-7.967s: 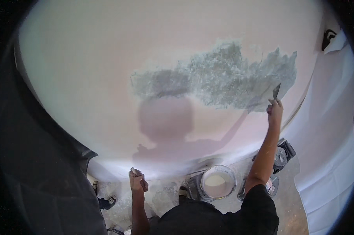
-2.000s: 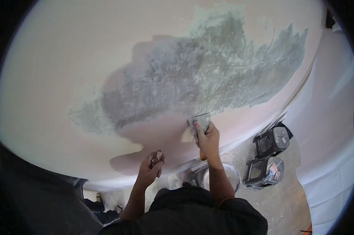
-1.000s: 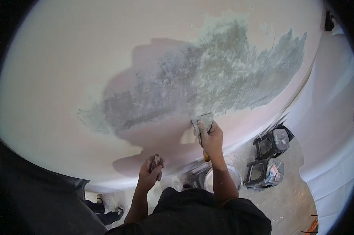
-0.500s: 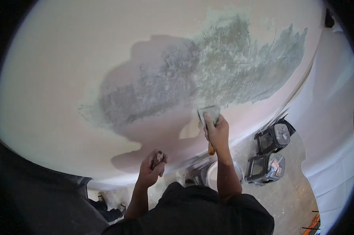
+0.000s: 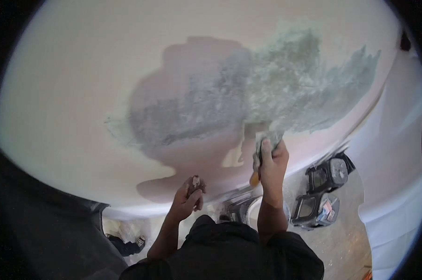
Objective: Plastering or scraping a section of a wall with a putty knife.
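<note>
A broad pale wall (image 5: pixel 80 84) fills most of the view, with a rough grey-green patch (image 5: pixel 285 88) of filler across it. My right hand (image 5: pixel 274 161) is closed round a putty knife (image 5: pixel 274 136). Its filler-smeared blade points up below the patch's lower edge, and its orange handle end sticks out under the palm. A square shadow lies on the wall just above the blade. My left hand (image 5: pixel 188 198) is held low before the wall with its fingers curled. Something small and whitish shows at its fingertips, but I cannot make out what.
A round white bucket (image 5: pixel 254 212) stands below my right forearm. Two dark stools (image 5: pixel 337 171) are at the right, the nearer one bearing small packets (image 5: pixel 328 211). White sheeting (image 5: pixel 397 140) hangs at the right, dark cloth (image 5: pixel 47 224) at lower left. Another person's shoe (image 5: pixel 140 241) shows there.
The patch and my shadow have shifted right and slightly down in view. My right hand and the putty knife are farther right, and a blade shadow now stands out on the wall.
</note>
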`<action>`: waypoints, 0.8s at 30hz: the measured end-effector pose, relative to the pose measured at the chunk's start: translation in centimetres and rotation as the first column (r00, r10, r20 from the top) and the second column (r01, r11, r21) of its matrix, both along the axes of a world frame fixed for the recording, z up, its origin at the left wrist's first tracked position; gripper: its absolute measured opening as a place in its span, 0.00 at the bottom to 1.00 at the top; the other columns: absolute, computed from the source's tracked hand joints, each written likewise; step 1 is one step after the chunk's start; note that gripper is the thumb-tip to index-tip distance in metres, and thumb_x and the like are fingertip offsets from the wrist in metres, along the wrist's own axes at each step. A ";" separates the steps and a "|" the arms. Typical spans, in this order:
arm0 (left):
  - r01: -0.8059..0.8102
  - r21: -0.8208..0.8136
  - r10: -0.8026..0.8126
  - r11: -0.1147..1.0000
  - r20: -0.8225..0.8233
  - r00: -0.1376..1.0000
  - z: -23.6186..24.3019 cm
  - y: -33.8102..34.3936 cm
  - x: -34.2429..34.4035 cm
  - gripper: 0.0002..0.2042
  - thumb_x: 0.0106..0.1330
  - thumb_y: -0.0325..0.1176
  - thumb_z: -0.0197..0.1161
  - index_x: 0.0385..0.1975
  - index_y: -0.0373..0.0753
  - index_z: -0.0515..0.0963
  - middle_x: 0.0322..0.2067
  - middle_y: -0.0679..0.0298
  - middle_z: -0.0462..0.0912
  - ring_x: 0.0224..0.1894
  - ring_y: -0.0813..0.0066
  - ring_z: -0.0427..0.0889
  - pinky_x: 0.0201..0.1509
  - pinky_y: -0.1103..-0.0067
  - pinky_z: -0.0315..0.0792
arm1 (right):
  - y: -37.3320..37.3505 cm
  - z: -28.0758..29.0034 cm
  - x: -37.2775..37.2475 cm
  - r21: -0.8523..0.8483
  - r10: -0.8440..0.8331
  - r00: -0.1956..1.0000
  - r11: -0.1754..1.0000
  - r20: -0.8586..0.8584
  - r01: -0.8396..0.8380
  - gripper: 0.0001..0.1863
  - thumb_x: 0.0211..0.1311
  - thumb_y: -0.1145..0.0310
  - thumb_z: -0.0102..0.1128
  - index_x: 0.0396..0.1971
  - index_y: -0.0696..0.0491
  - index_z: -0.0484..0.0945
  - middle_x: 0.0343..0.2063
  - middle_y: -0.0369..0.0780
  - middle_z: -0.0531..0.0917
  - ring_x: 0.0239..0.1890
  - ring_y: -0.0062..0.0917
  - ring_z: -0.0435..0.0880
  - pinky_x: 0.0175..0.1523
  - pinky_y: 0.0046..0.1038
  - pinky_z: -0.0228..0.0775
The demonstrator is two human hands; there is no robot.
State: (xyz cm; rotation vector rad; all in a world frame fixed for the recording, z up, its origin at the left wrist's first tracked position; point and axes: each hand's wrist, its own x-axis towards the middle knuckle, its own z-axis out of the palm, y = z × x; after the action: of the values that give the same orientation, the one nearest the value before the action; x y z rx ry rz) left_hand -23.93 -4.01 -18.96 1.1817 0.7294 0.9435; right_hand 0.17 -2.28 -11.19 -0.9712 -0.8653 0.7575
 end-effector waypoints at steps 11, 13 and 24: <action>0.040 -0.214 0.008 0.976 0.219 0.976 -3.4 -3.0 3.4 0.10 0.73 0.27 0.48 0.51 0.38 0.65 0.37 0.66 0.73 0.37 0.80 0.74 0.38 0.81 0.70 | -2.9 -5.7 -5.7 -0.167 0.455 0.885 0.869 -0.096 -0.465 0.10 0.69 0.67 0.54 0.40 0.58 0.70 0.23 0.34 0.76 0.18 0.13 0.71 0.21 0.17 0.59; -0.047 -0.173 0.068 0.984 0.122 0.990 -3.1 -3.5 3.9 0.11 0.74 0.27 0.48 0.53 0.37 0.64 0.41 0.66 0.73 0.44 0.80 0.73 0.47 0.80 0.70 | -2.7 -6.6 -6.9 -0.091 0.340 0.937 0.938 0.074 -0.333 0.10 0.70 0.67 0.53 0.41 0.58 0.70 0.24 0.34 0.75 0.18 0.14 0.70 0.22 0.18 0.61; -0.078 -0.026 0.078 0.997 0.008 0.997 -4.2 -5.1 1.4 0.14 0.67 0.24 0.60 0.49 0.36 0.65 0.45 0.64 0.73 0.48 0.80 0.73 0.51 0.78 0.71 | -3.2 -6.5 -9.7 0.016 0.466 0.869 0.882 -0.169 -0.470 0.11 0.72 0.70 0.47 0.50 0.55 0.62 0.28 0.40 0.76 0.21 0.17 0.72 0.27 0.20 0.68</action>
State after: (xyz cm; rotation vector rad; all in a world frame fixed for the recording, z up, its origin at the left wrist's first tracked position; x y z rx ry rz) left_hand -22.58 -9.06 -23.18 1.1321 0.7832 1.0011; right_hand -9.57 -5.48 -17.68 -0.7079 -0.9558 1.2529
